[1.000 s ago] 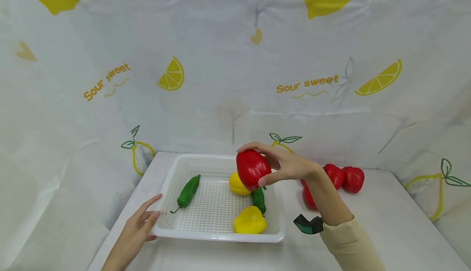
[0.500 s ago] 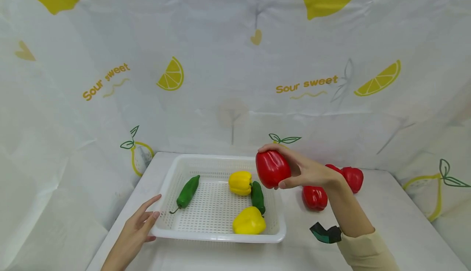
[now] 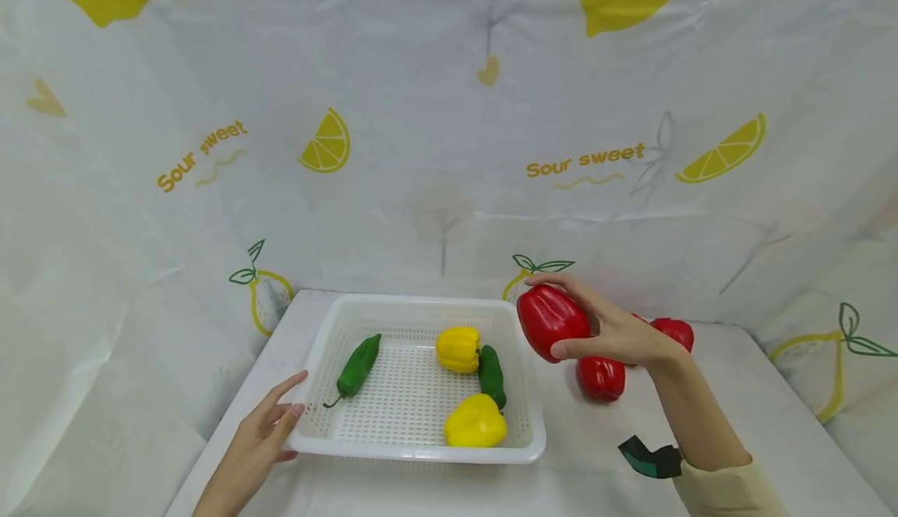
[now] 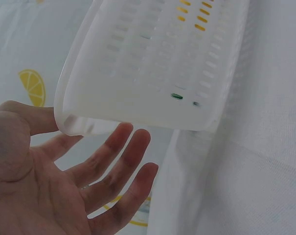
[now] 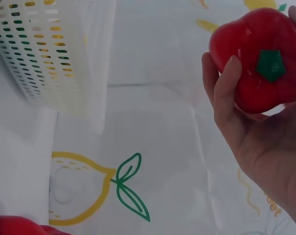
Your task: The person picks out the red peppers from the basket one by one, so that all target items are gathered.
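Observation:
In the head view my right hand (image 3: 617,334) grips a red bell pepper (image 3: 553,320) just above the basket's right side, thumb in front and fingers over the top. The right wrist view shows the pepper's green stem end (image 5: 270,65). My left hand (image 3: 256,439) touches the front left corner of the white plastic basket (image 3: 414,451), its fingers relaxed and spread; in the left wrist view several fingertips (image 4: 143,139) stay free below the rim. Inside the basket lie a long green pepper (image 3: 359,366), another green pepper (image 3: 492,377) and two yellow bell peppers (image 3: 475,421).
More red bell peppers lie on the white table (image 3: 596,462) right of the basket, one nearer (image 3: 601,378) and others behind the right wrist, partly hidden. A white lemon-print sheet (image 3: 435,189) hangs behind the table. A dark green-black piece (image 3: 651,458) shows beside the right sleeve.
My right hand has carried the red bell pepper rightward, from over the basket to its right edge, uncovering the yellow and green peppers there. My left hand and the basket stay still.

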A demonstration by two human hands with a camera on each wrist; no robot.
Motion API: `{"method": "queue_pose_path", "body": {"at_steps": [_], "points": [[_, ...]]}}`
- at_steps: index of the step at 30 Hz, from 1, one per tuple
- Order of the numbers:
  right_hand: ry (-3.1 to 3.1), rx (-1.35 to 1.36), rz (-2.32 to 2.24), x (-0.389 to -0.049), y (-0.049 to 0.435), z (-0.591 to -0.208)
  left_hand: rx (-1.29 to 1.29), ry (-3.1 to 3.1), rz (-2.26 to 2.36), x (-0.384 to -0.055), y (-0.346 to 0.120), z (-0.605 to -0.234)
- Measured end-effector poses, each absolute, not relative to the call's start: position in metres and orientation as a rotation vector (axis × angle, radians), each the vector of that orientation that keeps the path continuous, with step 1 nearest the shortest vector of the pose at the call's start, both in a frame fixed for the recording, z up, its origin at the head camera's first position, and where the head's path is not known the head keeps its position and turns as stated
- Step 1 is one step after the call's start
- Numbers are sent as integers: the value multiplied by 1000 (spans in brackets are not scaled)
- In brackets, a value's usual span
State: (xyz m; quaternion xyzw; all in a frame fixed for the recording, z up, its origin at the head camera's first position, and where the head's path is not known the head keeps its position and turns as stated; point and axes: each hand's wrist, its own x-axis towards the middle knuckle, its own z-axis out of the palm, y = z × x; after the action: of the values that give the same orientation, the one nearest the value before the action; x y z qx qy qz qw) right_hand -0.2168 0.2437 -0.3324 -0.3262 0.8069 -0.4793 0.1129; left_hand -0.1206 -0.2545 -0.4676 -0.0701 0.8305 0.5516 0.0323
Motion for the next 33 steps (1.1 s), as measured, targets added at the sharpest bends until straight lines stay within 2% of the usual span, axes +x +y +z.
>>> {"method": "queue_pose_path", "body": {"at_steps": [15, 23, 33], "points": [[2458, -848, -1449, -206, 267, -340, -204, 2571, 1687, -122, -253, -466], [2435, -924, -1524, -199, 275, -346, -199, 2582, 1681, -121, -254, -467], [2404, -891, -1583, -187, 285, -349, -199, 2573, 1689, -121, -254, -467]]}}
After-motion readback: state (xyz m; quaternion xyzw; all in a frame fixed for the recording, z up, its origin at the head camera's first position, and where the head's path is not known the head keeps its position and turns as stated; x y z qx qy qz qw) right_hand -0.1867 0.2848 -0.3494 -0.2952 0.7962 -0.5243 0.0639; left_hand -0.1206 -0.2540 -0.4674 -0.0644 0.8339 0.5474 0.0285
